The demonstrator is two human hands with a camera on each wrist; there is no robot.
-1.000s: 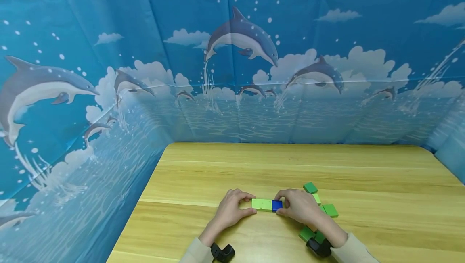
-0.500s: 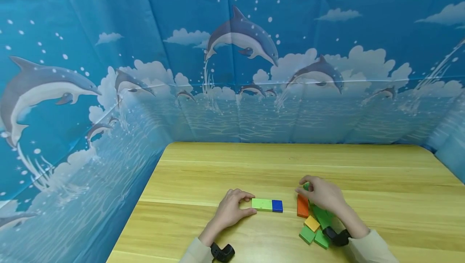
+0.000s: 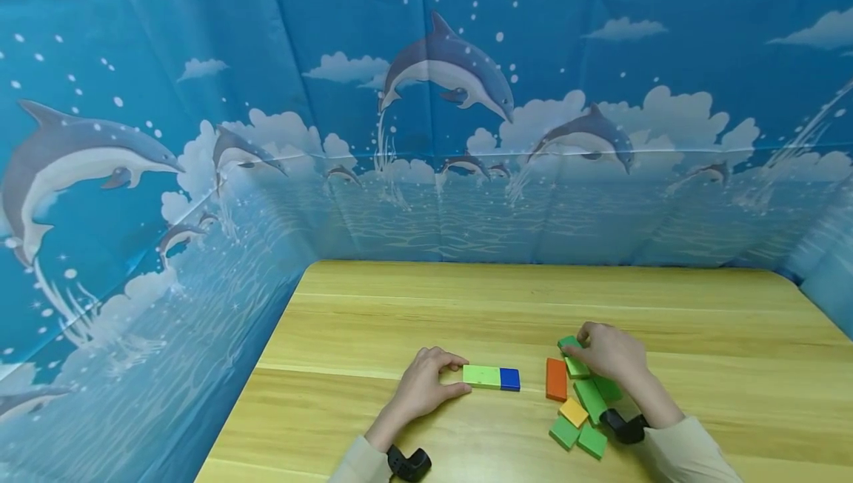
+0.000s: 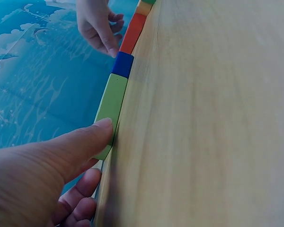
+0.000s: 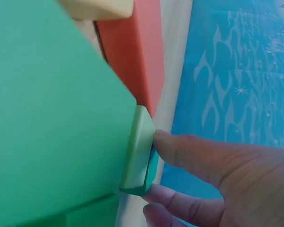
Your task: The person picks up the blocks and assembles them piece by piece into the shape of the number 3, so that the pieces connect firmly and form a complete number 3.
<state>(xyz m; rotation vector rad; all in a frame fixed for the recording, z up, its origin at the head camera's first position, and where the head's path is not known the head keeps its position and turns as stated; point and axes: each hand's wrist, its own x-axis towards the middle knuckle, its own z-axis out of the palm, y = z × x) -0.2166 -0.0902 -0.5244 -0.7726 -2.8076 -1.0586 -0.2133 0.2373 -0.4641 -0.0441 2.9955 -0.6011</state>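
Note:
My left hand (image 3: 426, 383) pinches the left end of a flat light-green block (image 3: 481, 376) lying on the table, its thumb along the near side in the left wrist view. A blue block (image 3: 509, 379) sits end to end with it, on the right. My right hand (image 3: 613, 353) is at the far end of a loose group of blocks, thumb and fingertips around a small green block (image 3: 569, 345). In the right wrist view, a light-green block (image 5: 139, 151) lies right at those fingertips and partly covers the green one.
Left of the group lies a red-orange block (image 3: 556, 379). Nearer me are a yellow block (image 3: 573, 412), a long green block (image 3: 589, 400) and two small green blocks, one (image 3: 564, 432) beside the other (image 3: 591, 441). A dolphin-print curtain (image 3: 426, 209) stands behind the wooden table (image 3: 400, 305).
My right hand has let go of the blue block and moved right to the far green block, uncovering the red-orange and yellow blocks. My left hand has stayed in place.

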